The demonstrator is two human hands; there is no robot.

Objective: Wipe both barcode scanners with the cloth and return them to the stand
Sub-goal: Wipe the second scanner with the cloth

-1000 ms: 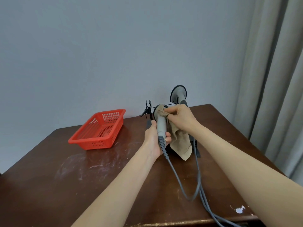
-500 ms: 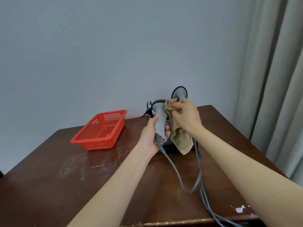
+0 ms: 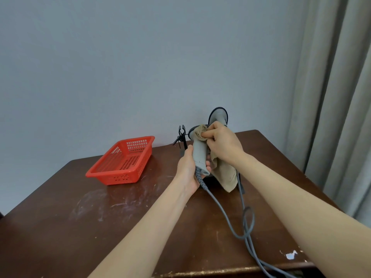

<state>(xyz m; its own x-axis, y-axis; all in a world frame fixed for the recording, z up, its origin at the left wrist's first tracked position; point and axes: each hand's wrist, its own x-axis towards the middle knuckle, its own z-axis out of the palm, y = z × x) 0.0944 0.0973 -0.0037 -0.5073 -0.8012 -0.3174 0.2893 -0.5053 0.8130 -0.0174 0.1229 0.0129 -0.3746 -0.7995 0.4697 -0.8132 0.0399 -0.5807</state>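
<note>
A: Item one, change since half a second ago?

B: The scanner (image 3: 198, 155) is seen tilted slightly more toward the camera, its head lower against the wall. The cloth (image 3: 224, 173) is bunched tighter on the scanner's head than before. The basket (image 3: 122, 161) and the cables (image 3: 245, 223) are recorded as unmoved.

A: Item two, scanner relative to the grip?

B: The grey handle is enclosed by the left hand (image 3: 188, 169), near its lower end, where the cable exits just below the palm. The head is covered by a fold of cloth pinched against it under the right hand (image 3: 222, 143). The remainder of the cloth is left hanging below that hand, down to the table (image 3: 80, 217).

A: Item three, hand poses?

B: Left hand: clenched around the handle, thumb side up, forearm extended forward from the lower edge. Right hand: fingers curled, cloth clamped between thumb and fingers (image 3: 208, 134), wrist bent inward, forearm entering from the lower right.

A: Item four, second scanner?

B: A second scanner (image 3: 218, 115) is noted behind the right hand, upright, its head showing above the knuckles; its seat in the stand (image 3: 182, 137) is hidden. A bare black clip of the stand is visible just left of the held scanner.
</note>
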